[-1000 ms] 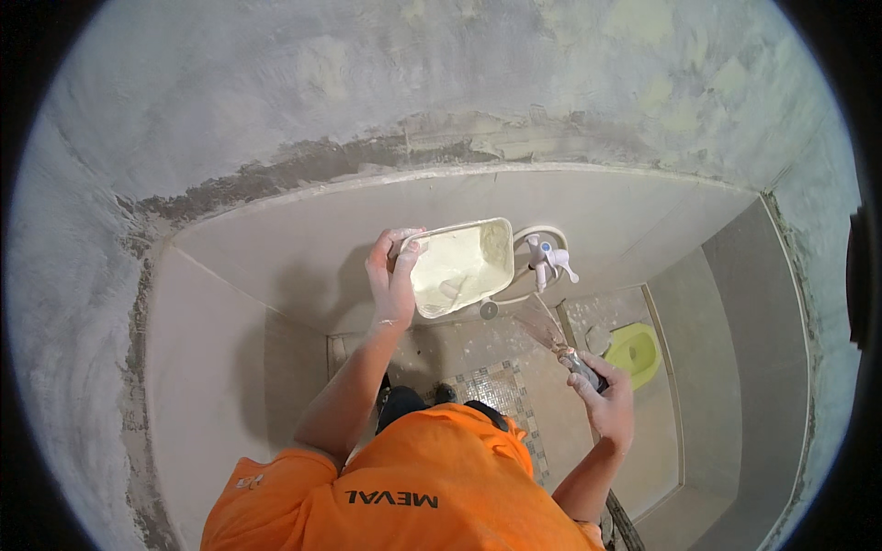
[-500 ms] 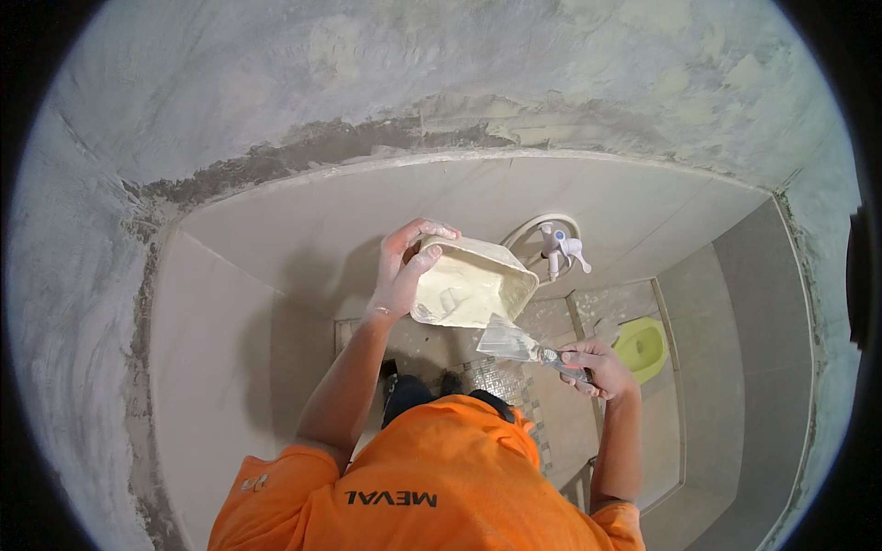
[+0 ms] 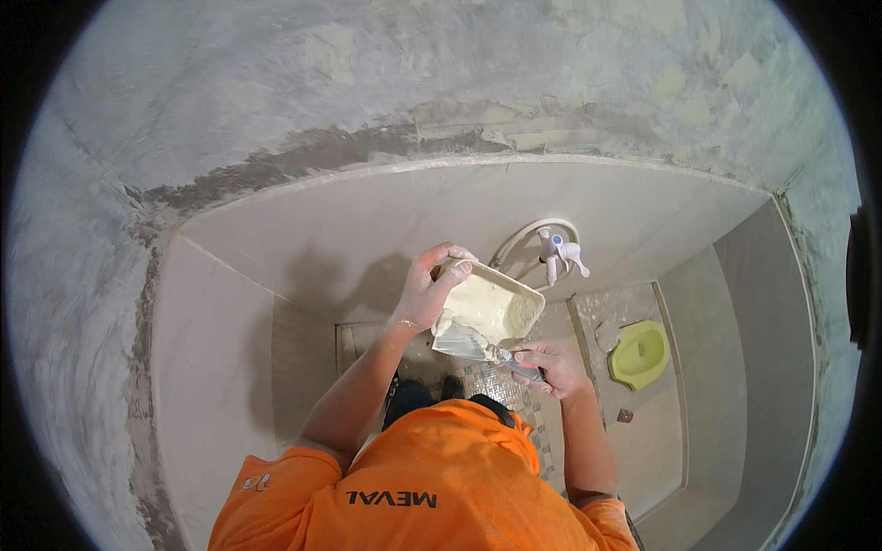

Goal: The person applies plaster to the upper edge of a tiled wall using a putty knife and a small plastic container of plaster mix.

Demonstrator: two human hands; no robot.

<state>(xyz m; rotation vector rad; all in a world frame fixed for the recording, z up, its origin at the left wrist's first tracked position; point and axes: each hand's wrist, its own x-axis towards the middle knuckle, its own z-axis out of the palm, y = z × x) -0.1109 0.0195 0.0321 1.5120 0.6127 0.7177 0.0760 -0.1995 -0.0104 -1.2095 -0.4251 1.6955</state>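
My left hand [image 3: 430,286] grips a cream rectangular tub [image 3: 520,310] by its left end, thumb over the rim. The tub is tilted so that its inside shows, with pale putty [image 3: 478,301] smeared over the bottom and walls. In my right hand [image 3: 551,369] is a putty knife [image 3: 464,343], its fingers wrapped round the dark handle. The knife's wide blade lies across the tub's near left corner, with some putty along its upper edge. Both hands are dusted white.
Ahead is a tiled wall [image 3: 367,211] with rough grey plaster [image 3: 303,83] above it. A white tap [image 3: 558,253] with a looped hose sticks out from the tiles. On the floor at the right sits a yellow-green squat toilet [image 3: 638,356], with a small brown piece [image 3: 626,416] near it.
My right hand has brought the putty knife left and nearer, from the tub's right corner to its left one. The tub has shifted slightly right and down and changed its tilt.
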